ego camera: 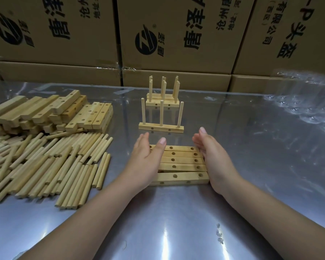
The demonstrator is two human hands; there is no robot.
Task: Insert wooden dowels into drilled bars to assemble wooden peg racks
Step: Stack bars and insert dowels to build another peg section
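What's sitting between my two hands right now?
Drilled bars lying flat, side by side, fill the gap between left hand and right hand, per the head view.

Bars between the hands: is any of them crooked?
Slightly. The nearest bar sits at an angle to the other bars, leaving a wedge-shaped gap near the left hand. The right hand is open beside their ends.

The bars (pixel 186 167) between my left hand (pixel 148 162) and right hand (pixel 214 162) are pale yellow with dark round holes. Dowels (pixel 45 162) left of my left hand: same pale yellow. Surface (pixel 176 222): glossy silver-grey. Boxes (pixel 176 34) beyond my hands: brown, black print.
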